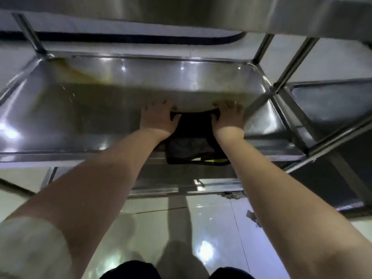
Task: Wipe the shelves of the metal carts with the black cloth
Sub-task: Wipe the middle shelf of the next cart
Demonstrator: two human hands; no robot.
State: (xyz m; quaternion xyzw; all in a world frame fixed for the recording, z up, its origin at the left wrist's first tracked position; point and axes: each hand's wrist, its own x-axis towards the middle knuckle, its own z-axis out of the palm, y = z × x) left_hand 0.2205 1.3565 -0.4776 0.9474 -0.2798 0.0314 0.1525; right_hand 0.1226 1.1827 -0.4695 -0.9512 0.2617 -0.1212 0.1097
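Both bare forearms reached from the near edge toward the far middle, converging slightly. The left hand (159,119) lay palm down, its fingers spread toward the far side and its thumb pointing right. The right hand (228,117) mirrored it, palm down with the thumb pointing left. Each hand pressed one side of the black cloth (193,125) (the fingertips were blurred, so their exact curl could not be told). A pale sleeve (30,248) was bunched near the left elbow.
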